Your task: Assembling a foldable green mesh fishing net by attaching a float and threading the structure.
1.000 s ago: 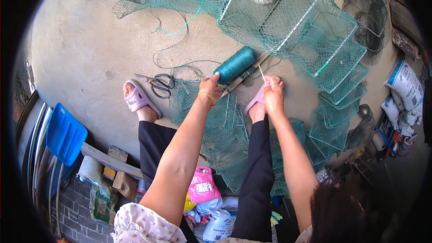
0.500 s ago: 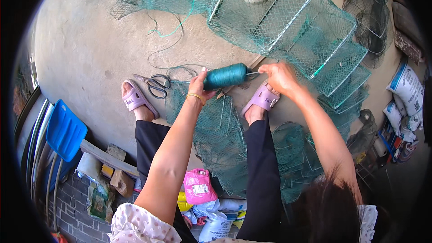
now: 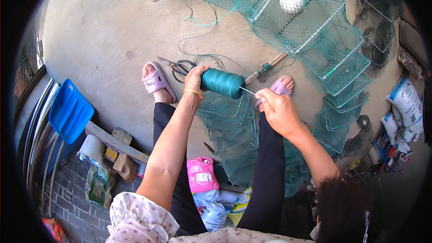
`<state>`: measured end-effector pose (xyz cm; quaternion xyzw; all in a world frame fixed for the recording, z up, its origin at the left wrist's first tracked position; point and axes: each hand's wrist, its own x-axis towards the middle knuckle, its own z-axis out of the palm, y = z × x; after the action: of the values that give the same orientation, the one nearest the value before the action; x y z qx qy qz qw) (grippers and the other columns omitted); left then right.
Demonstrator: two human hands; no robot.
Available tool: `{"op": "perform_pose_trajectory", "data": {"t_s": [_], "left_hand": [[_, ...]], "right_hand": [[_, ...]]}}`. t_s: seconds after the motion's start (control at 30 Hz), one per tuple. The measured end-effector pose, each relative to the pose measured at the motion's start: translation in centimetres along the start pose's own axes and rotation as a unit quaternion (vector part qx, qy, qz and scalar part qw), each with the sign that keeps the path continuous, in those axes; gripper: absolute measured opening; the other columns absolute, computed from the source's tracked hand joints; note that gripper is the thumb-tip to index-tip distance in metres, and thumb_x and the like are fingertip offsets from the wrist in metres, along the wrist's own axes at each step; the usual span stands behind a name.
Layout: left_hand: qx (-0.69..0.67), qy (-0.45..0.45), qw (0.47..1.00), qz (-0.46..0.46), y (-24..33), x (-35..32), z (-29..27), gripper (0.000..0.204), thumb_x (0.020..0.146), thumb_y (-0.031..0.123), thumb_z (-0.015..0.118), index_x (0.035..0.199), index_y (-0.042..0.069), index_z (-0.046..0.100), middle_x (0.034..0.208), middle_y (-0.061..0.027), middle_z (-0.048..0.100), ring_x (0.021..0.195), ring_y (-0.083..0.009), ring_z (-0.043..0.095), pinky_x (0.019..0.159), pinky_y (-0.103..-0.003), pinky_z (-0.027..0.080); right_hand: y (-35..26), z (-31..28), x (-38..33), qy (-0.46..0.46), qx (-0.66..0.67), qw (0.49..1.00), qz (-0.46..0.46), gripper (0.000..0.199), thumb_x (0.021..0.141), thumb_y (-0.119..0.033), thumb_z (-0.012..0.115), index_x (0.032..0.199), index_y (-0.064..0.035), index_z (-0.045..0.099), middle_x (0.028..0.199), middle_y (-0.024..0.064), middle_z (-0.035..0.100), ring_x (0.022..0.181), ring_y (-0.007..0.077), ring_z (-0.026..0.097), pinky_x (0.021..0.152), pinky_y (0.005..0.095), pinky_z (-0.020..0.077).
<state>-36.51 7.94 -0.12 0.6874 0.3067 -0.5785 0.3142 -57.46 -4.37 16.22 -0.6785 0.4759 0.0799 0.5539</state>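
The fingers of my left hand (image 3: pixel 194 81) are clamped around one end of the teal thread spool (image 3: pixel 222 83), which I hold above the green net (image 3: pixel 229 130), near the scissors (image 3: pixel 173 65) on the floor (image 3: pixel 103 67), while those of my right hand (image 3: pixel 278 108) pinch the thin white rod (image 3: pixel 248 91) at its other end.
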Motion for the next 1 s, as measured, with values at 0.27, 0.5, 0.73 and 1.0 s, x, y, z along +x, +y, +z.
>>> {"op": "perform_pose_trajectory", "data": {"t_s": [0.27, 0.5, 0.73, 1.0], "left_hand": [[-0.011, 0.002, 0.983, 0.183, 7.7, -3.1, -9.7, 0.024, 0.070, 0.014, 0.071, 0.092, 0.005, 0.065, 0.084, -0.0042, 0.062, 0.078, -0.0147, 0.057, 0.068, -0.029, 0.048], [0.022, 0.071, 0.972, 0.224, 13.4, -5.4, -20.5, 0.025, 0.068, 0.008, 0.069, 0.092, 0.001, 0.064, 0.082, -0.0077, 0.060, 0.075, -0.0163, 0.057, 0.067, -0.029, 0.048], [0.006, 0.162, 0.965, 0.206, 14.9, -4.4, -30.1, 0.024, 0.069, 0.009, 0.069, 0.091, 0.001, 0.064, 0.082, -0.0062, 0.062, 0.073, -0.0156, 0.057, 0.067, -0.029, 0.048], [0.160, 0.236, 0.923, 0.259, 18.2, 2.8, -39.2, 0.027, 0.067, 0.018, 0.071, 0.089, 0.004, 0.066, 0.079, -0.0049, 0.062, 0.071, -0.0141, 0.056, 0.067, -0.028, 0.046]], "right_hand": [[-8.9, 6.4, 2.2, -0.059, 0.013, 0.998, -0.005, 0.010, 0.082, -0.006, 0.051, 0.089, -0.0044, 0.058, 0.065, 0.0184, 0.060, 0.064, 0.0385, 0.060, 0.059, 0.0463, 0.0469], [-16.5, 15.4, 3.6, -0.109, 0.150, 0.981, 0.060, 0.015, 0.081, -0.005, 0.047, 0.080, -0.0001, 0.061, 0.072, 0.0188, 0.061, 0.069, 0.0359, 0.062, 0.064, 0.0418, 0.0477], [-21.1, 24.4, 5.8, -0.107, 0.138, 0.983, 0.050, 0.019, 0.086, -0.008, 0.045, 0.087, 0.0018, 0.060, 0.076, 0.0154, 0.061, 0.070, 0.0272, 0.061, 0.068, 0.0347, 0.0474], [-19.6, 32.2, 11.3, -0.136, 0.032, 0.990, -0.007, 0.031, 0.087, -0.019, 0.051, 0.113, -0.0019, 0.054, 0.091, 0.0177, 0.062, 0.087, 0.0353, 0.061, 0.076, 0.0410, 0.0480]]}}
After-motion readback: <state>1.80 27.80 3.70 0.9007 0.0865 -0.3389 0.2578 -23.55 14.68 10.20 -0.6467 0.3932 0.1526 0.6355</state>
